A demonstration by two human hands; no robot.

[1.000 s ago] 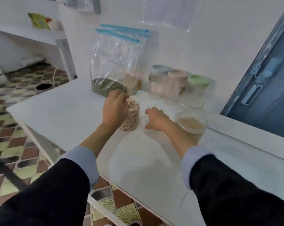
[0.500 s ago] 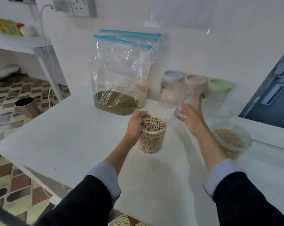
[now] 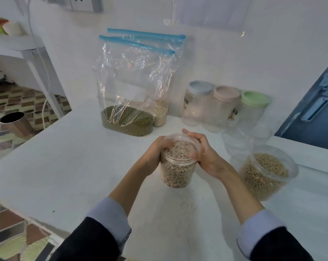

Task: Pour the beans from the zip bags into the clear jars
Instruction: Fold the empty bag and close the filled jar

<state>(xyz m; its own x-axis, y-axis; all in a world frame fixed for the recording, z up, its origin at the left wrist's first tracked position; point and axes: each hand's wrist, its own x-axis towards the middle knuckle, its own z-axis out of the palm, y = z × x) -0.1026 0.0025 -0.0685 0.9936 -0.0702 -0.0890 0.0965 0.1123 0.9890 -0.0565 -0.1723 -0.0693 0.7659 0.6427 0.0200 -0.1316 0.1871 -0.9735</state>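
A clear plastic jar of pale speckled beans [image 3: 178,166] is held between both hands over the white table [image 3: 65,166]; whether its base touches the table cannot be told. The left hand [image 3: 152,157] is wrapped round the jar's left side, fingers curled against the wall near the rim. The right hand [image 3: 206,155] is curled over the right side of the rim, where a clear lid [image 3: 180,137] appears to be pressed on top; the lid edge is blurred, so seating cannot be confirmed.

A second clear jar of brownish beans [image 3: 264,172] is seen just right of the right forearm, open-topped. A large clear zip bag with a blue seal and green beans at the bottom [image 3: 127,121] is stood against the wall behind the held jar. A second blue-sealed zip bag holding pale grains [image 3: 160,114] is leaned behind it, touching. Three empty clear jars are lined along the wall to the right: blue-lidded jar [image 3: 198,102], pink-lidded jar [image 3: 224,106], green-lidded jar [image 3: 253,108]. A metal cylinder [image 3: 14,123] is seen on the patterned floor at left.
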